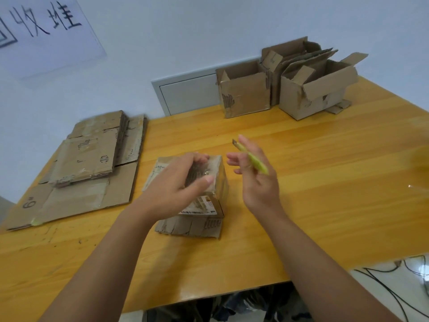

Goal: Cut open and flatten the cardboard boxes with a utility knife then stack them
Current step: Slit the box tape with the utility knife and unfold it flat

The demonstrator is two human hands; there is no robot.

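Note:
A small worn cardboard box [209, 205] stands in the middle of the yellow wooden table [325, 170], its lower flap spread out at the front. My left hand [181, 180] lies over the box's top, fingers curled on the far edge and thumb on the near side. Just right of the box is my right hand [255, 175], raised above the table, fingers loosely spread, holding a yellow-green utility knife [251, 158] with its blade tip pointing up and left. A stack of flattened cardboard [86, 166] lies on the table's left side.
Several open cardboard boxes [290, 82] stand in a group at the table's far right against the wall. A white sheet with handwriting [41, 31] hangs on the wall at upper left. Black cables [399, 287] lie on a white surface at lower right.

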